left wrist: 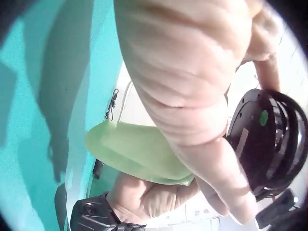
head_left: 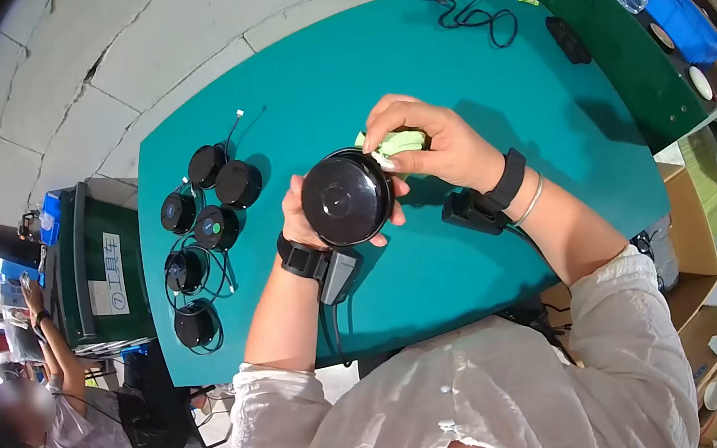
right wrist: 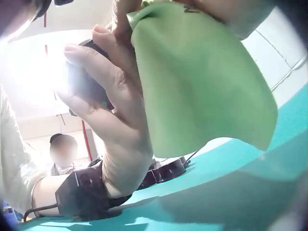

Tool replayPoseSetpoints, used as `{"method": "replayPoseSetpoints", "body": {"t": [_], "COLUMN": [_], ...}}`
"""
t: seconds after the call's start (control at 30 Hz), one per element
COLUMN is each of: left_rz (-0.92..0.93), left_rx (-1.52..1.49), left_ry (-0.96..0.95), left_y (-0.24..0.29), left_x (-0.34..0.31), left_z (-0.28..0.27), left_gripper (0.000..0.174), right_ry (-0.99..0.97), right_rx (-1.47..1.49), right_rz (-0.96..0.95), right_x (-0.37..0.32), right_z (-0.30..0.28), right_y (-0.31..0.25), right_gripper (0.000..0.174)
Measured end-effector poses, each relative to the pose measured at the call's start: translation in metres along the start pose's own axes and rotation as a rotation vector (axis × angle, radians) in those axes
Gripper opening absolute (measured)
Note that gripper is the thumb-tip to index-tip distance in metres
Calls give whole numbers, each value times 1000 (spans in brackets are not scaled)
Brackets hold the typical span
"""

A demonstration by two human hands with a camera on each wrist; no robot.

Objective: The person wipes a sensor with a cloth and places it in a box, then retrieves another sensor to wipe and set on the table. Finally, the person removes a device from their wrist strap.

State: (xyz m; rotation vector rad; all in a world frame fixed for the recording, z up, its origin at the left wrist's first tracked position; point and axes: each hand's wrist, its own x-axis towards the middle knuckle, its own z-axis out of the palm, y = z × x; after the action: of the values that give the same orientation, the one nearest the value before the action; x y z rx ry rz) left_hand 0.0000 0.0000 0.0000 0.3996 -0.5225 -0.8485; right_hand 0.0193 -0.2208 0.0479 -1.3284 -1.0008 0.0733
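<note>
My left hand (head_left: 296, 216) holds a glossy, round black device (head_left: 344, 200) above the table, with its smooth domed face toward the head camera. In the left wrist view the device (left wrist: 252, 144) shows a ridged rim and a flat side with a green dot. My right hand (head_left: 444, 148) pinches a light green cloth (head_left: 406, 140) at the device's upper right edge. A loose flap of the cloth (right wrist: 202, 91) hangs down in the right wrist view. There, the fingers of the left hand (right wrist: 122, 110) curl round the device, partly hiding it.
Several smaller black discs (head_left: 237, 184), some with cables, lie on the left of the green table (head_left: 283, 79). A black cable (head_left: 471, 14) and a dark object (head_left: 568, 39) lie at the back right. A green shelf (head_left: 619, 59) borders the right. Another person (head_left: 81, 400) is at far left.
</note>
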Motion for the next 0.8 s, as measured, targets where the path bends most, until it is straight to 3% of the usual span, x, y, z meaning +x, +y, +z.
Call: {"method": "replayPoseSetpoints", "body": {"t": [0.1,0.17,0.4,0.6,0.73,0.8], "left_rz": [-48,-66,-60,-116,-39,19], "left_rx": [115,167,201,157,171,94], "left_ry": [98,128,136,138,136,150], "left_y": [0,-1,-4,-1,-6,-7], "left_x": [6,10,15,16,14,11], "left_z": [8,15,22,24,19,11], "left_gripper": [99,100,96,92,97,98], "right_ry": [83,154,209,252,265,213], "right_rx": [32,259,451,475,477,343], "right_rz": [18,225,312,329,331,221], "right_x": [0,-1,-1,-2,-3,-4], "right_z": [1,2,6,7,6,4], "right_y": [-3,-7,-2,5,5,1], "right_gripper": [13,13,17,19,18,16]}}
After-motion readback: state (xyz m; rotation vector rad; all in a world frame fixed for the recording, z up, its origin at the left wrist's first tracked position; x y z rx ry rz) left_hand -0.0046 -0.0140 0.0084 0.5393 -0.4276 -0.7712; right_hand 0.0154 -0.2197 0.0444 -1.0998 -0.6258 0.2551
